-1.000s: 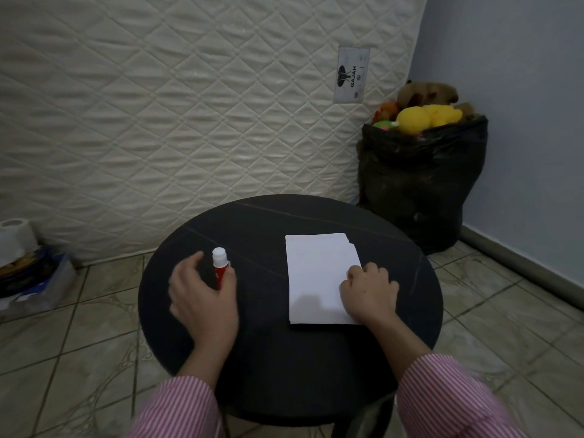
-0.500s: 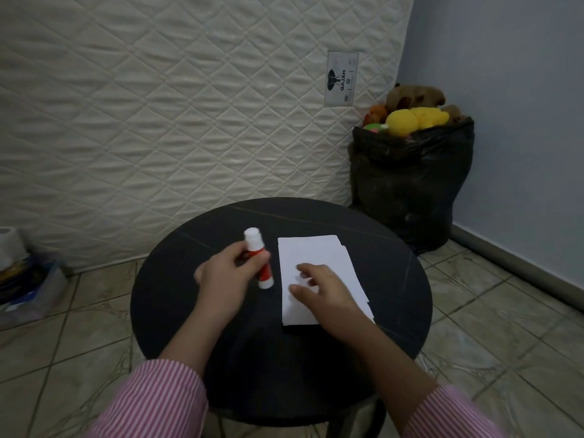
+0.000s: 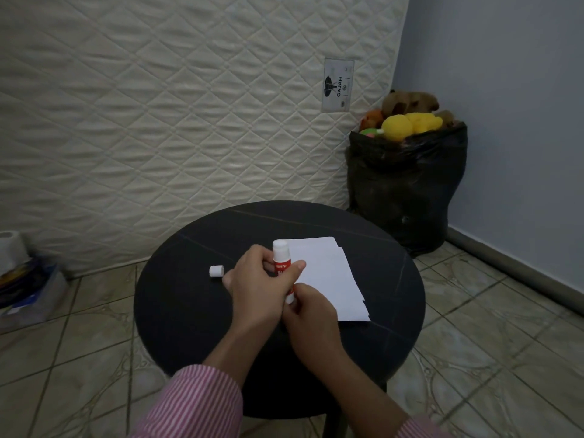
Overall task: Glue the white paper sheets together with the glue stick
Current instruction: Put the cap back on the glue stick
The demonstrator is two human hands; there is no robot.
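Note:
A red and white glue stick (image 3: pixel 280 260) stands nearly upright above the round black table (image 3: pixel 379 327), its top uncapped. My left hand (image 3: pixel 260 289) grips its red barrel. My right hand (image 3: pixel 311 314) pinches the white bottom end of the stick. The white cap (image 3: pixel 216 271) lies on its side on the table, just left of my left hand. A stack of white paper sheets (image 3: pixel 331 279), slightly fanned, lies flat on the table right of the glue stick; both hands are off it.
A quilted mattress (image 3: pixel 158 121) leans on the wall behind the table. A black bag (image 3: pixel 407 191) full of plush toys stands at the back right. Boxes and a paper roll (image 3: pixel 12 248) sit on the tiled floor at the left.
The cap has come off the glue stick and now lies on the table to the left. My right hand left the paper and took hold of the stick's bottom end.

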